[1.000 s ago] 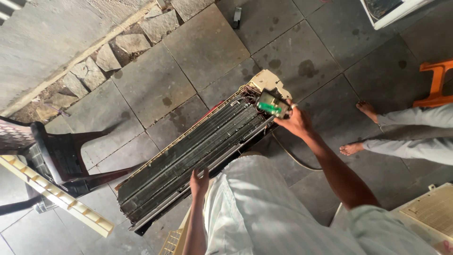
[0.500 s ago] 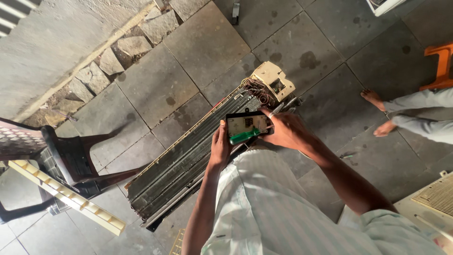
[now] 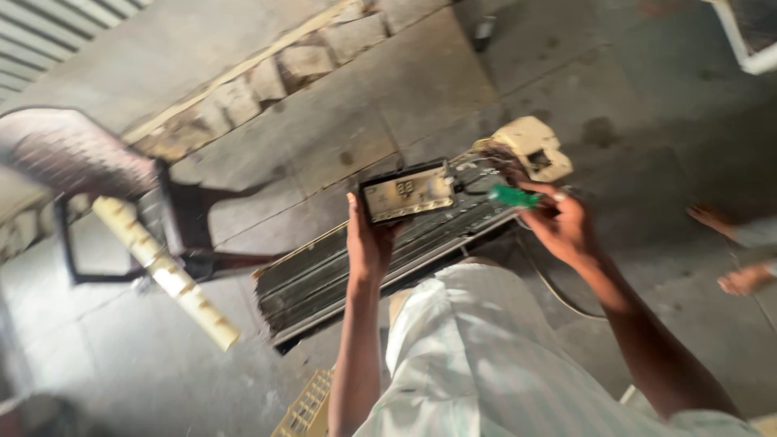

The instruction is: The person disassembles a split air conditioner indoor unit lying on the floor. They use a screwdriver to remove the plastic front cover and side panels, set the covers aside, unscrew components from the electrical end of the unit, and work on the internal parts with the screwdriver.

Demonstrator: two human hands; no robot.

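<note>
Grey stone floor, stripped AC unit, board held up in both hands

Grey slabs of the floor (image 3: pixel 453 89) fill most of what we see, w/ a rough block wall (image 3: pixel 243 89) running along the upper left. Across the middle lies the long indoor AC unit (image 3: pixel 324 279), cover off, dark fins showing, its cream end housing (image 3: pixel 534 146) at the upper right end. Left of it stands a dark plastic chair (image 3: pixel 121 186), and a cream slotted louvre strip (image 3: pixel 166 271) leans across the chair's front. A yellowish grille (image 3: pixel 307 405) pokes in at the bottom edge, near our pale shirt. Another person's bare feet (image 3: pixel 740 279) sit at the right edge, well apart from the unit.

Our left hand (image 3: pixel 368 239) is closed round the left end of the rectangular control board (image 3: pixel 407 192), fingers wrapped behind, thumb at the front edge; board is lifted above the unit's right half, approx. level. Our right hand (image 3: pixel 562 226) pinches a small green part (image 3: pixel 511 196) just beside the board's right end. Wires there are too blurred to trace.
</note>
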